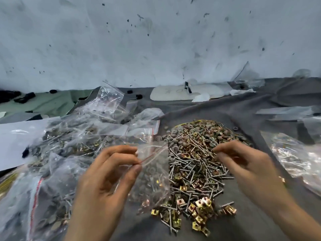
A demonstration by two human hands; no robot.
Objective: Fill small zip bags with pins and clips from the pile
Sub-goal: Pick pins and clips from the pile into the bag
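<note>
Grey-clothed bench [243,110]: left hand [107,171] pinched the zip bag [152,181] at its mouth, just left of the pile [191,164]; right hand [243,164] hovered over the pile, fingers curled, grip unclear.

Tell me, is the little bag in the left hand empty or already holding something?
Partly filled: pins and clips show through the zip bag below where the left hand pinches its red strip.
</note>
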